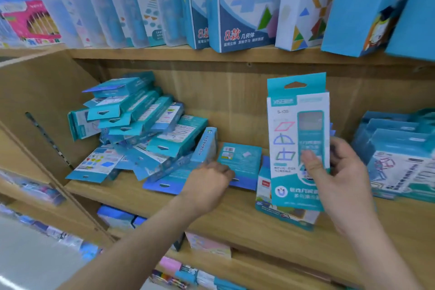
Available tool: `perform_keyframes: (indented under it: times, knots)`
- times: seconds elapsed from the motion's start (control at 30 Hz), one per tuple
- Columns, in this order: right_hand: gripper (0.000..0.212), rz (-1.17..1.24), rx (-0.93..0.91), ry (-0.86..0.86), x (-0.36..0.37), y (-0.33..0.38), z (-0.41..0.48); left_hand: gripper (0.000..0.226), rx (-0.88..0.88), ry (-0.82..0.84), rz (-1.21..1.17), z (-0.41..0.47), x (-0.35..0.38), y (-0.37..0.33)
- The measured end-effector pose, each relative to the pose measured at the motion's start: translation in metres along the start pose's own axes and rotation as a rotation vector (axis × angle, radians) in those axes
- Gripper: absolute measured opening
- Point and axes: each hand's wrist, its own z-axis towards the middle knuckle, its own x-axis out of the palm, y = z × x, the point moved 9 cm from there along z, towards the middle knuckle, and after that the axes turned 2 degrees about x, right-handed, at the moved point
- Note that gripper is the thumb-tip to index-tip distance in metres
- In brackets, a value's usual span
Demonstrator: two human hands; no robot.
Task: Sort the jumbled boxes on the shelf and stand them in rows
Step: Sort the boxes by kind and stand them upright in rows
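A jumbled heap of teal boxes (141, 122) lies at the left of the wooden middle shelf (235, 216). My right hand (339, 172) grips an upright teal-and-white box (297, 139) with shape drawings, held in front of more upright boxes behind it. Under it a box with a picture (282, 212) lies at the shelf's front. My left hand (209, 181) reaches onto a flat teal box (241, 160) with a barcode; its fingers are curled at that box's near edge. One box (204, 148) stands on edge just left of it.
A row of teal boxes (397, 155) stands at the right of the same shelf. The upper shelf (164, 53) carries tall white and blue boxes that lean. A wooden side panel (42, 110) closes the left. Lower shelves hold more goods.
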Motion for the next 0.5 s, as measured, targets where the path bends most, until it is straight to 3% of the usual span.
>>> perform_keyframes:
  times: [0.1, 0.23, 0.33, 0.4, 0.5]
  knots:
    - [0.018, -0.031, 0.006, -0.017, -0.011, -0.01, -0.013, 0.029, 0.046, -0.072, 0.158, 0.015, 0.02, -0.005]
    - [0.023, 0.004, 0.004, -0.049, -0.019, -0.018, -0.026, 0.02, 0.006, -0.081, 0.12, 0.027, 0.022, 0.001]
    - [0.023, 0.019, -0.011, -0.089, -0.024, -0.021, -0.033, 0.012, -0.183, -0.159, -0.026, 0.025, -0.013, 0.027]
    - [0.02, 0.029, -0.018, -0.1, -0.025, -0.022, -0.036, 0.018, -0.31, -0.326, -0.234, 0.021, -0.043, 0.056]
    - [0.019, 0.058, -0.005, -0.113, -0.02, -0.022, -0.042, 0.02, -0.426, -0.429, -0.581, 0.016, -0.068, 0.093]
